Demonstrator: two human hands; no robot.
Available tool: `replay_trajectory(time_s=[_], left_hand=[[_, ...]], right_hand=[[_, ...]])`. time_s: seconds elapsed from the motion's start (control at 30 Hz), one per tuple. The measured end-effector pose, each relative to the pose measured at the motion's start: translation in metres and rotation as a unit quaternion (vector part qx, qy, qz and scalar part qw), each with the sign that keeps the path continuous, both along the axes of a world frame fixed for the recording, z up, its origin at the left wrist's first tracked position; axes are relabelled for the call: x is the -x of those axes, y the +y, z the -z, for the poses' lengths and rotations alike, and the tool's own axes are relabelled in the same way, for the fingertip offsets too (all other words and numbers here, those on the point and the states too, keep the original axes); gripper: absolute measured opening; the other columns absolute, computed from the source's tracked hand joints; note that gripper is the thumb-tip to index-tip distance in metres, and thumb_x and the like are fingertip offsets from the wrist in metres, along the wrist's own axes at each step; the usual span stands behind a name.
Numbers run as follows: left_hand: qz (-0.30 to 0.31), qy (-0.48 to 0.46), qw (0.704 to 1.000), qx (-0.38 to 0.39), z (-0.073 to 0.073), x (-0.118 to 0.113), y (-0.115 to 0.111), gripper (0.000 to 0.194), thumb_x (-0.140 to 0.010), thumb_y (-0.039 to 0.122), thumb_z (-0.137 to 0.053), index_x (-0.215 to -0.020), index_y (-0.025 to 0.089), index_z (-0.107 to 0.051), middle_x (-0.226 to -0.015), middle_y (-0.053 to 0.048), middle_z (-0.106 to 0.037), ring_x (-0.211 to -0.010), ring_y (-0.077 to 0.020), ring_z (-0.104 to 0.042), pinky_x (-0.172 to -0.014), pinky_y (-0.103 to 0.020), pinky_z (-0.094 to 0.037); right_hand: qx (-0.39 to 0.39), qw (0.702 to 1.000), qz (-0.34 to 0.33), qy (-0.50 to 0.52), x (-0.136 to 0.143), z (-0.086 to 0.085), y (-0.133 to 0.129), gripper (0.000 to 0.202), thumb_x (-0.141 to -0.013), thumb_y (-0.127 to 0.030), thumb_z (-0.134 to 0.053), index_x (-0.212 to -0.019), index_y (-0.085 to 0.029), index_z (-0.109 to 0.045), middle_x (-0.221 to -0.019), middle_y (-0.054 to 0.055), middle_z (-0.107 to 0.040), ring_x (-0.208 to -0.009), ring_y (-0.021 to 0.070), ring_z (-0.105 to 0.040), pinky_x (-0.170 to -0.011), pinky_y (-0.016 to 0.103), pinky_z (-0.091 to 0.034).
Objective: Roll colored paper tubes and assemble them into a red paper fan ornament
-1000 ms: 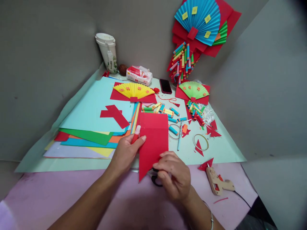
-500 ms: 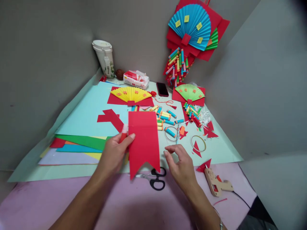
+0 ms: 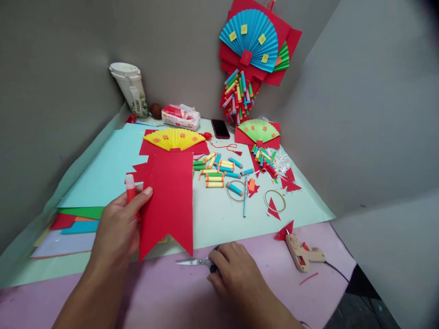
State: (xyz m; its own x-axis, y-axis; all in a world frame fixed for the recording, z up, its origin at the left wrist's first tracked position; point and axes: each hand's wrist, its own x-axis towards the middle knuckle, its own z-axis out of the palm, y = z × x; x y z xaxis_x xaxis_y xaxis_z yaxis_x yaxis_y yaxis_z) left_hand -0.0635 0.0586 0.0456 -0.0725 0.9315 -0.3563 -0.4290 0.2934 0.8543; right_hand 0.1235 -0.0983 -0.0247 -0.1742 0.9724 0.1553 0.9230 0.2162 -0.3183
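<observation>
My left hand (image 3: 120,224) is closed on the edge of a sheet of red paper (image 3: 168,201), its lower end cut into a V notch with two points. The same hand also holds a red tube with a translucent white cap (image 3: 130,187), upright beside the paper. Over the black handles of a pair of scissors (image 3: 194,262) lies my right hand (image 3: 236,269), fingers curled round them. The blades point left along the table, just below the paper's points. Part of the handles is hidden under the fingers.
Small rolled paper tubes (image 3: 215,178) lie behind the red sheet. A yellow paper fan (image 3: 174,138) and a green one (image 3: 259,131) stand further back. To the right are a glue gun (image 3: 303,253) and a ring of tape (image 3: 275,201). Coloured sheets (image 3: 68,244) are stacked at left.
The right hand has moved down and left onto the scissors and closed on their handles. The left hand has shifted the red paper to the left. The camera view has turned slightly right.
</observation>
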Motion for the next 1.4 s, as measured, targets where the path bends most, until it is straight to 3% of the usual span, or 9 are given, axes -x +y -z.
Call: replay_trajectory(time_s=[0.27, 0.43, 0.5, 0.63, 0.7, 0.83, 1.0, 1.17, 1.4], left_hand=[[-0.018, 0.001, 1.000, -0.013, 0.005, 0.003, 0.005, 0.020, -0.068, 0.020, -0.076, -0.083, 0.024, -0.065, -0.075, 0.004, -0.072, -0.070, -0.0192, -0.070, -0.058, -0.028, -0.059], [-0.006, -0.019, 1.000, 0.010, 0.005, -0.004, 0.001, 0.027, -0.063, 0.019, -0.079, -0.085, 0.023, -0.065, -0.072, 0.004, -0.071, -0.068, -0.0178, -0.070, -0.056, -0.025, -0.057], [0.017, -0.018, 1.000, 0.018, 0.008, -0.016, -0.009, 0.029, -0.063, 0.022, -0.081, -0.086, 0.023, -0.063, -0.071, 0.004, -0.071, -0.064, -0.0169, -0.069, -0.053, -0.023, -0.055], [0.216, 0.011, 0.975, 0.043, 0.019, -0.037, -0.028, 0.033, -0.069, 0.035, -0.080, -0.095, 0.023, -0.064, -0.073, 0.001, -0.073, -0.061, -0.0205, -0.069, -0.057, -0.032, -0.056], [0.238, 0.070, 0.969, 0.012, 0.023, -0.038, -0.028, 0.035, -0.070, 0.038, -0.080, -0.097, 0.020, -0.068, -0.078, -0.003, -0.074, -0.069, -0.0205, -0.069, -0.063, -0.030, -0.056], [0.119, 0.092, 0.986, -0.075, 0.019, -0.019, -0.008, 0.027, -0.074, 0.038, -0.076, -0.092, 0.019, -0.074, -0.090, -0.005, -0.074, -0.081, -0.0152, -0.066, -0.072, -0.022, -0.052], [0.050, 0.112, 0.988, -0.091, 0.025, -0.002, 0.009, 0.022, -0.073, 0.036, -0.076, -0.084, 0.019, -0.072, -0.074, -0.001, -0.068, -0.066, -0.0115, -0.060, -0.064, -0.020, -0.049], [0.059, 0.146, 0.984, -0.077, 0.041, -0.003, 0.008, 0.022, -0.075, 0.038, -0.074, -0.082, 0.017, -0.070, -0.068, 0.001, -0.064, -0.060, -0.0110, -0.055, -0.060, -0.022, -0.046], [0.055, 0.170, 0.981, -0.075, 0.038, 0.003, 0.009, 0.022, -0.075, 0.038, -0.074, -0.083, 0.017, -0.070, -0.071, 0.000, -0.065, -0.062, -0.0126, -0.055, -0.063, -0.024, -0.046]], right_hand=[[0.128, 0.991, -0.014, -0.019, -0.016, -0.027, -0.018, 0.015, -0.075, -0.016, -0.072, -0.088, -0.021, -0.067, -0.085, 0.004, -0.069, -0.077, 0.0225, -0.061, -0.068, 0.033, -0.046], [0.089, 0.979, 0.088, 0.160, -0.023, -0.041, 0.001, 0.020, -0.085, -0.023, -0.063, -0.105, -0.019, -0.066, -0.090, 0.007, -0.068, -0.083, 0.0224, -0.062, -0.075, 0.035, -0.049], [0.086, 0.942, 0.126, 0.300, -0.020, -0.044, 0.014, 0.035, -0.086, -0.030, -0.063, -0.118, -0.018, -0.060, -0.097, 0.008, -0.069, -0.084, 0.0206, -0.063, -0.077, 0.035, -0.051], [0.147, 0.813, 0.136, 0.546, -0.012, -0.047, 0.036, 0.038, -0.085, -0.041, -0.063, -0.115, -0.018, -0.061, -0.104, 0.008, -0.073, -0.087, 0.0210, -0.068, -0.078, 0.034, -0.055], [0.140, 0.799, 0.151, 0.565, -0.016, -0.052, 0.041, 0.032, -0.085, -0.044, -0.062, -0.102, -0.017, -0.067, -0.099, 0.008, -0.075, -0.087, 0.0233, -0.070, -0.076, 0.035, -0.056], [-0.021, 0.898, 0.247, 0.364, -0.039, -0.077, 0.046, 0.027, -0.088, -0.043, -0.058, -0.094, -0.018, -0.066, -0.081, 0.007, -0.073, -0.069, 0.0202, -0.065, -0.060, 0.031, -0.050], [0.002, 0.989, 0.142, 0.028, -0.051, -0.108, 0.066, 0.012, -0.091, -0.030, -0.052, -0.088, -0.021, -0.059, -0.071, 0.002, -0.065, -0.055, 0.0152, -0.054, -0.050, 0.027, -0.033], [0.041, 0.983, 0.031, -0.177, -0.039, -0.108, 0.110, 0.022, -0.095, -0.019, -0.043, -0.092, -0.020, -0.065, -0.083, 0.007, -0.066, -0.064, 0.0173, -0.057, -0.051, 0.028, -0.026], [0.106, 0.964, -0.156, -0.189, -0.041, -0.106, 0.117, 0.024, -0.086, -0.006, -0.050, -0.086, -0.020, -0.069, -0.077, 0.005, -0.066, -0.063, 0.0143, -0.056, -0.053, 0.026, -0.031]])
